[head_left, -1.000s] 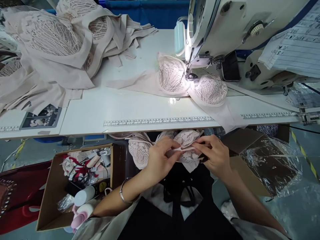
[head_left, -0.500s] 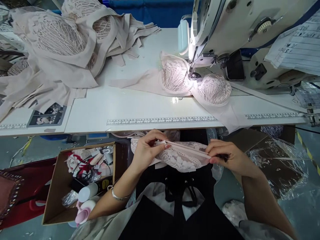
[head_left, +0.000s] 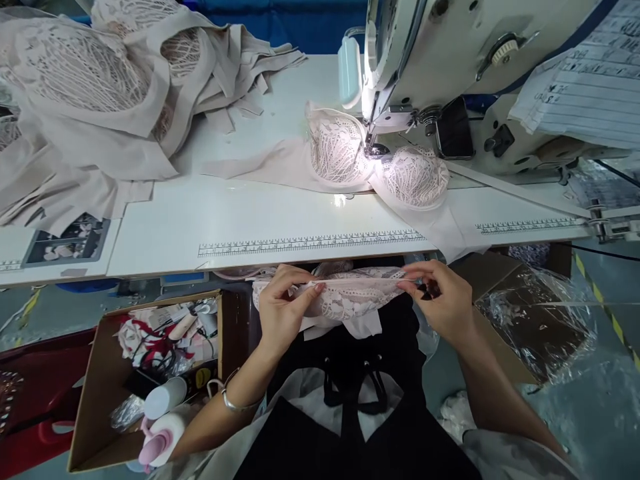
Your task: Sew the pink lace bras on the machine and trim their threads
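Over my lap, below the table edge, a pale pink lace bra [head_left: 350,300] is stretched between my hands. My left hand [head_left: 285,300] pinches its left end between thumb and fingers. At the other end, my right hand [head_left: 437,293] pinches the edge, which runs in a nearly straight line between the two hands. Part of the lace hangs below that line. On the table another pale bra [head_left: 413,177] lies with its middle under the lit needle area of the sewing machine [head_left: 395,117]; one of its wings drapes over the table's front edge.
A heap of pale bras [head_left: 95,100] covers the table's left side. A printed ruler [head_left: 310,243] runs along the front edge. Left of me stands a cardboard box [head_left: 95,400] with bottles and scraps. Clear plastic wrap [head_left: 540,320] lies over cardboard at the right.
My right hand has risen slightly and turned, and the bra's edge between my hands has become straighter and more level. The whole view has shifted a little, moving the table leftward in the picture.
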Demonstrator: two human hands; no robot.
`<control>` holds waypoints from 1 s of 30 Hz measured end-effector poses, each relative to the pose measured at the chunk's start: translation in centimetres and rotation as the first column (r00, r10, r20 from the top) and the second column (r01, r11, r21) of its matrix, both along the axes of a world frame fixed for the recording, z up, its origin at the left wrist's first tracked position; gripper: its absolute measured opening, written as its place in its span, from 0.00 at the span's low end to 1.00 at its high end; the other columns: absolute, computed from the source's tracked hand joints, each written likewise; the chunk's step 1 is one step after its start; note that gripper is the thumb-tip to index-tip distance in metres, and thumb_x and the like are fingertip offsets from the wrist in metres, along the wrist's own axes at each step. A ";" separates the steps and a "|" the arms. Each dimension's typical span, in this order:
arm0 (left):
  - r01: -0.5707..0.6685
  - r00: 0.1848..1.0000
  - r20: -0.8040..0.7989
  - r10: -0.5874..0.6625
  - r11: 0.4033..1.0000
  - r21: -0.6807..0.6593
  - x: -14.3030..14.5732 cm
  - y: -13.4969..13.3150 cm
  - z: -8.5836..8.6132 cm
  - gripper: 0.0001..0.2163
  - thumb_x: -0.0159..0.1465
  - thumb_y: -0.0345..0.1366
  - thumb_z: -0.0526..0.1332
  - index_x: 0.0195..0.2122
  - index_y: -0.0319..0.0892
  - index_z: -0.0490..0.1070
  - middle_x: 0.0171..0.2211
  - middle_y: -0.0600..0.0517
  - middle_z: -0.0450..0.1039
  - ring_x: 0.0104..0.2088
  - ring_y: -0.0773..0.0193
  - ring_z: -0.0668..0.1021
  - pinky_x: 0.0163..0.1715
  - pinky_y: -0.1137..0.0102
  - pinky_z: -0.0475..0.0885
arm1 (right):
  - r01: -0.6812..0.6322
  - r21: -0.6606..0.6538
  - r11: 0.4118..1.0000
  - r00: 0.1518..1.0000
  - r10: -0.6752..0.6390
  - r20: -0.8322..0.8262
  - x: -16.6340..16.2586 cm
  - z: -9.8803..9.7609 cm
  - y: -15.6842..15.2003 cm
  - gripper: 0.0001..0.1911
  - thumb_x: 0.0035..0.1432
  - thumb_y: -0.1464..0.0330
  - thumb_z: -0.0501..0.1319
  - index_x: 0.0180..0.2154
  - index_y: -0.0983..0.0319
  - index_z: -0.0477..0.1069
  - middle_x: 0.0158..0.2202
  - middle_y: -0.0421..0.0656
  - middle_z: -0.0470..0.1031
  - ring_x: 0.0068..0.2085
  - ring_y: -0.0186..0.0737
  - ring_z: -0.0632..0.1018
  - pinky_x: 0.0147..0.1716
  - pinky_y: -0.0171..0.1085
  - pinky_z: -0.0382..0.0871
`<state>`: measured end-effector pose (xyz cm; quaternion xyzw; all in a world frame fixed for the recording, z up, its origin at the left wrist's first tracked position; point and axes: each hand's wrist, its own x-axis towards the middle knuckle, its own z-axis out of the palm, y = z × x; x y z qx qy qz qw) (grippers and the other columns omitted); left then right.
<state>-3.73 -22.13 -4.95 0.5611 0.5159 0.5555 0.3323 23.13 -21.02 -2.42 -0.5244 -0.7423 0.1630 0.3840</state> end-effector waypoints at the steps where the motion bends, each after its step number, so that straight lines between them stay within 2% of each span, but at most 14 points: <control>1: 0.002 1.000 0.001 -0.002 1.000 -0.005 0.0 0.0 0.0 0.04 0.60 0.29 0.72 0.31 0.46 0.80 0.30 0.55 0.78 0.34 0.63 0.76 0.37 0.69 0.70 | -0.002 -0.009 1.000 1.000 0.002 0.011 0.0 0.0 0.1 0.06 0.60 0.72 0.68 0.39 0.57 0.76 0.28 0.39 0.78 0.24 0.36 0.71 0.24 0.37 0.64; 4: 0.010 1.000 0.024 -0.010 1.000 -0.019 0.1 0.1 -0.2 0.04 0.59 0.29 0.72 0.31 0.46 0.81 0.30 0.55 0.79 0.35 0.63 0.77 0.38 0.69 0.70 | -0.065 -0.041 0.997 0.998 0.064 -0.015 0.2 0.5 0.4 0.05 0.62 0.72 0.66 0.34 0.56 0.77 0.26 0.39 0.77 0.26 0.37 0.70 0.27 0.39 0.65; 7: 0.030 0.997 0.070 -0.029 0.999 -0.020 0.1 0.0 -0.6 0.04 0.59 0.29 0.72 0.31 0.47 0.81 0.31 0.54 0.80 0.36 0.62 0.77 0.40 0.68 0.70 | -0.148 -0.185 0.971 0.984 0.126 -0.126 0.8 1.6 0.9 0.07 0.62 0.71 0.65 0.30 0.56 0.76 0.27 0.40 0.77 0.26 0.37 0.69 0.25 0.38 0.62; 9: 0.054 0.992 0.118 -0.052 0.998 -0.014 -0.1 0.0 -0.7 0.04 0.59 0.30 0.73 0.32 0.47 0.81 0.31 0.54 0.79 0.36 0.62 0.77 0.40 0.68 0.70 | -0.236 -0.289 0.928 0.961 0.179 -0.209 1.5 2.4 1.4 0.07 0.62 0.68 0.66 0.30 0.56 0.77 0.26 0.40 0.75 0.26 0.36 0.68 0.24 0.38 0.60; 13: 0.271 0.954 0.162 -0.251 0.956 -0.116 -0.8 0.4 0.4 0.03 0.61 0.34 0.72 0.33 0.45 0.80 0.35 0.52 0.78 0.39 0.62 0.78 0.43 0.68 0.72 | -0.421 -0.392 0.818 0.896 0.310 -0.317 2.3 3.9 2.2 0.09 0.61 0.64 0.67 0.28 0.57 0.77 0.23 0.39 0.70 0.25 0.34 0.65 0.25 0.38 0.60; 15: 0.408 0.913 0.097 -0.397 0.900 -0.152 -0.6 0.7 1.5 0.12 0.59 0.38 0.74 0.42 0.45 0.78 0.45 0.48 0.78 0.48 0.57 0.78 0.50 0.65 0.72 | -0.459 -0.415 0.785 0.883 0.353 -0.310 1.4 4.6 2.3 0.08 0.60 0.64 0.67 0.28 0.58 0.77 0.24 0.39 0.69 0.25 0.34 0.66 0.25 0.37 0.60; 17: 0.531 0.845 0.002 -0.535 0.838 -0.122 0.3 1.0 2.7 0.21 0.58 0.41 0.75 0.50 0.44 0.75 0.52 0.44 0.75 0.54 0.54 0.75 0.55 0.62 0.70 | -0.452 -0.418 0.788 0.891 0.379 -0.250 -0.1 5.1 2.2 0.06 0.60 0.67 0.67 0.29 0.58 0.77 0.25 0.39 0.71 0.26 0.34 0.67 0.25 0.36 0.61; 18: 0.580 0.810 -0.035 -0.585 0.809 -0.097 1.0 1.1 3.1 0.19 0.60 0.41 0.73 0.50 0.43 0.75 0.51 0.44 0.75 0.54 0.54 0.75 0.54 0.62 0.70 | -0.448 -0.407 0.796 0.894 0.392 -0.217 -0.9 5.2 2.0 0.05 0.60 0.69 0.67 0.30 0.58 0.77 0.26 0.39 0.72 0.27 0.34 0.68 0.25 0.35 0.61; 20: 0.637 0.766 -0.068 -0.639 0.769 -0.045 2.3 1.2 3.5 0.07 0.67 0.39 0.67 0.42 0.42 0.75 0.42 0.47 0.76 0.46 0.59 0.77 0.47 0.65 0.73 | -0.460 -0.375 0.805 0.888 0.422 -0.183 -2.3 5.0 1.8 0.05 0.59 0.71 0.66 0.30 0.59 0.75 0.26 0.39 0.72 0.28 0.34 0.69 0.25 0.34 0.61; 22: 0.631 0.774 -0.064 -0.629 0.776 0.001 3.3 1.3 3.6 0.07 0.70 0.35 0.62 0.34 0.42 0.74 0.35 0.50 0.74 0.38 0.63 0.77 0.40 0.69 0.72 | -0.474 -0.334 0.815 0.880 0.445 -0.165 -2.8 4.6 1.6 0.06 0.60 0.72 0.65 0.30 0.58 0.74 0.27 0.39 0.73 0.29 0.34 0.71 0.26 0.33 0.62; 24: 0.608 0.793 -0.036 -0.608 0.793 0.018 3.8 1.4 3.4 0.08 0.70 0.33 0.62 0.32 0.42 0.72 0.33 0.51 0.73 0.36 0.64 0.76 0.37 0.70 0.71 | -0.437 -0.305 0.846 0.900 0.414 -0.140 -2.5 3.9 1.4 0.03 0.60 0.70 0.66 0.34 0.58 0.73 0.29 0.38 0.75 0.30 0.34 0.71 0.27 0.33 0.63; 26: 0.587 0.809 -0.003 -0.587 0.809 0.003 3.7 1.6 3.3 0.08 0.69 0.31 0.62 0.31 0.42 0.72 0.32 0.51 0.72 0.36 0.64 0.75 0.37 0.70 0.70 | -0.381 -0.299 0.875 0.924 0.356 -0.137 -1.6 3.2 1.3 0.09 0.58 0.66 0.69 0.38 0.58 0.71 0.30 0.38 0.75 0.27 0.33 0.70 0.25 0.33 0.63; 28: 0.576 0.817 0.028 -0.575 0.817 -0.015 3.5 1.7 3.2 0.08 0.69 0.30 0.62 0.30 0.41 0.71 0.32 0.51 0.72 0.35 0.64 0.75 0.36 0.70 0.70 | -0.371 -0.315 0.873 0.928 0.335 -0.164 -0.7 2.6 1.3 0.12 0.57 0.64 0.71 0.38 0.58 0.69 0.31 0.39 0.76 0.24 0.32 0.68 0.23 0.33 0.62; 30: 0.577 0.817 0.046 -0.575 0.817 -0.021 3.4 1.8 3.2 0.08 0.69 0.30 0.62 0.30 0.41 0.71 0.32 0.51 0.71 0.35 0.65 0.75 0.36 0.70 0.69 | -0.408 -0.313 0.858 0.912 0.365 -0.187 0.0 2.4 1.4 0.10 0.59 0.65 0.70 0.37 0.58 0.70 0.33 0.40 0.77 0.25 0.31 0.69 0.24 0.33 0.63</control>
